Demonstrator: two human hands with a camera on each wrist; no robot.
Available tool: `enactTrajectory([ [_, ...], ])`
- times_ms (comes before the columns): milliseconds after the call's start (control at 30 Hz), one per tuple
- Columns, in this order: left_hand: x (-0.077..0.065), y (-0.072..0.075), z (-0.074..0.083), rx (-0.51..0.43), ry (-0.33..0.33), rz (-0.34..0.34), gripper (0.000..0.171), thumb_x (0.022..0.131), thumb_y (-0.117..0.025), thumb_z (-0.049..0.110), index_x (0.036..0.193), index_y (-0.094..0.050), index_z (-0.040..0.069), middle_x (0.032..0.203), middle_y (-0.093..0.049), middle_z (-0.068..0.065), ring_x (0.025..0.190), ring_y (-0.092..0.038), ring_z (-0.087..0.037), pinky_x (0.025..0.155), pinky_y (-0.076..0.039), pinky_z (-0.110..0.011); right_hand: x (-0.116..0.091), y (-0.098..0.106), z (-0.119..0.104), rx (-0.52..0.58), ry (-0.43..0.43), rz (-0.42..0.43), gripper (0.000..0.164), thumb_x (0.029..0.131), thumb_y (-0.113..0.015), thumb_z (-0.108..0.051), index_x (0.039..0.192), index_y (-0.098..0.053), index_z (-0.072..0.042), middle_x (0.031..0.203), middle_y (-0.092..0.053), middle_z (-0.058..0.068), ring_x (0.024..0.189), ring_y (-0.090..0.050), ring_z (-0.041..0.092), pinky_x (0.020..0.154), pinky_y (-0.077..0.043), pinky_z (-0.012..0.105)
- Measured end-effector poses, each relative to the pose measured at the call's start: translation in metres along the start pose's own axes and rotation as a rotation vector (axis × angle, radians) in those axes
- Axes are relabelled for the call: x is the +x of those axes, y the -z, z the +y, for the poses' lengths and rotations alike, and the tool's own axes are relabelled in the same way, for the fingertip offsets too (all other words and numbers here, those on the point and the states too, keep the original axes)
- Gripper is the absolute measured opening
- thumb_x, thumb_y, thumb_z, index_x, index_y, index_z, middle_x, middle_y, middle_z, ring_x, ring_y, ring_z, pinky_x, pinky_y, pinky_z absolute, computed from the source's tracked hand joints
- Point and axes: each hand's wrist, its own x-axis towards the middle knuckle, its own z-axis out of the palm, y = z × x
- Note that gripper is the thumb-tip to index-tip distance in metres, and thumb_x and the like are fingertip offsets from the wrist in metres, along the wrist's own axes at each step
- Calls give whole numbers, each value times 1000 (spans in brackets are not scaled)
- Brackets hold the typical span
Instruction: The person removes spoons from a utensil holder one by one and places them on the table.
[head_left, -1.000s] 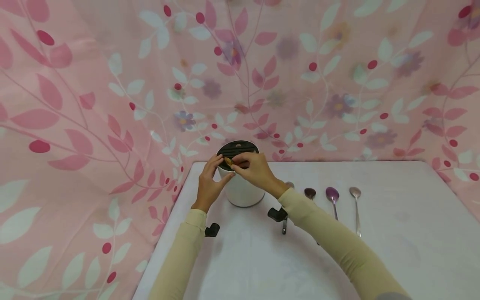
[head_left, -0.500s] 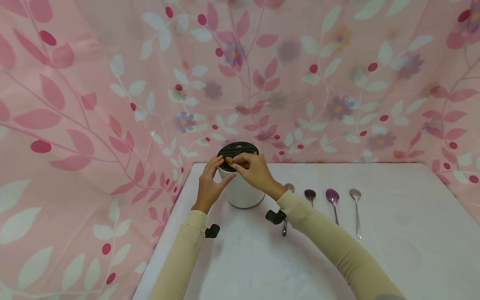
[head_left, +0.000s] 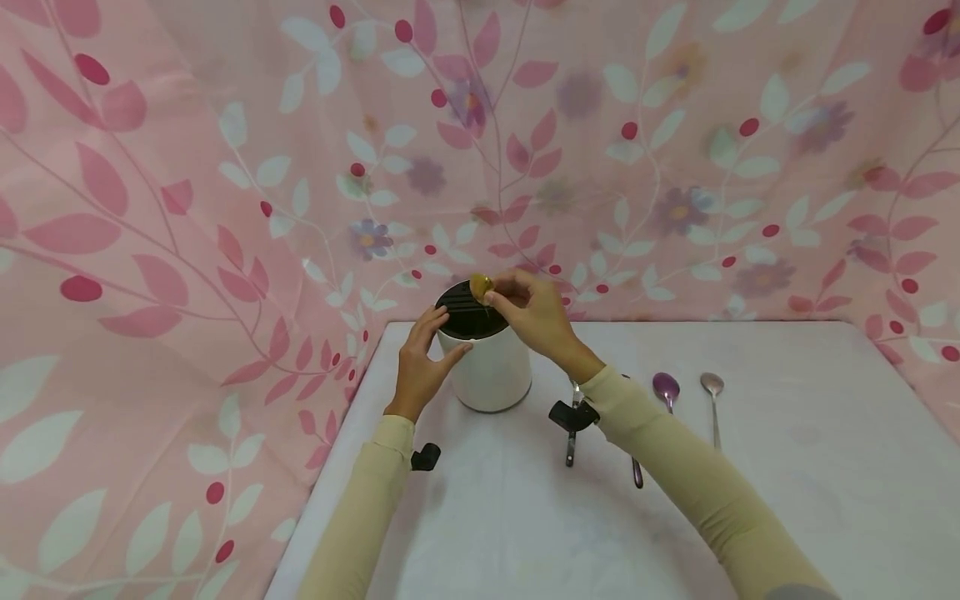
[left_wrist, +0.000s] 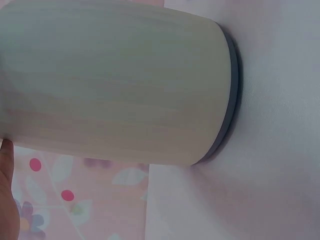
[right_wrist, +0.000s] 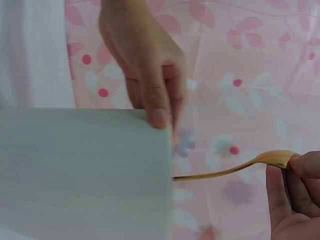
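Observation:
A white round utensil holder (head_left: 489,375) with a black slotted top (head_left: 465,312) stands upright toward the back of the table. My left hand (head_left: 422,367) rests against its rim, fingers at the left side and thumb at the front. My right hand (head_left: 542,321) pinches a gold spoon (right_wrist: 275,157) by its bowl, above the holder's top. The spoon's handle points down, and its lower end is hidden behind the holder's rim in the right wrist view. In the left wrist view the holder's side and dark base (left_wrist: 231,95) fill much of the picture.
Right of the holder, several spoons lie in a row, among them a purple spoon (head_left: 666,387) and a silver spoon (head_left: 712,385). My right forearm covers parts of them. A pink floral curtain (head_left: 300,167) hangs behind and left of the white table (head_left: 510,517).
My right hand has risen and moved right with the gold spoon, from the front left of the slotted top toward its back right. My left hand stays at the rim.

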Motion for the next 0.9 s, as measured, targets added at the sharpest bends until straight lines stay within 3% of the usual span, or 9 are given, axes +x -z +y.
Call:
enactTrajectory([
  [267, 1, -1, 3, -11, 27, -2, 61, 80, -81, 21, 134, -57, 4, 145, -48, -9, 140, -36, -26, 110, -35, -32, 5, 34, -25, 117, 52, 61, 18, 88, -69, 3, 105, -66, 9, 100, -68, 22, 87, -67, 25, 81, -57, 26],
  [433, 1, -1, 2, -8, 25, -2, 62, 80, -81, 23, 134, -57, 4, 145, -48, -9, 140, -36, -25, 109, -35, -32, 2, 56, -39, 164, 65, 110, 18, 87, -70, 3, 104, -66, 9, 98, -68, 16, 87, -68, 20, 79, -57, 25],
  [567, 0, -1, 1, -8, 16, 1, 63, 80, -82, 23, 134, -57, 3, 145, -48, -10, 140, -36, -25, 109, -36, -34, -1, 73, -47, 215, 83, 157, 18, 87, -71, 1, 103, -66, 7, 96, -69, 12, 84, -67, 23, 78, -57, 25],
  [733, -1, 0, 0, 3, 32, -9, 63, 81, -81, 25, 134, -56, 3, 146, -47, -10, 141, -34, -20, 109, -35, -33, -8, 92, -56, 292, 102, 171, 17, 87, -69, 4, 104, -67, 7, 99, -69, 14, 87, -68, 24, 86, -55, 27],
  [900, -1, 1, 2, 5, 51, -20, 63, 82, -80, 25, 135, -55, 4, 147, -46, -11, 141, -34, -18, 109, -35, -33, -18, 111, -57, 326, 98, 157, 18, 88, -68, 5, 105, -66, 9, 101, -68, 15, 87, -69, 23, 85, -56, 27],
])
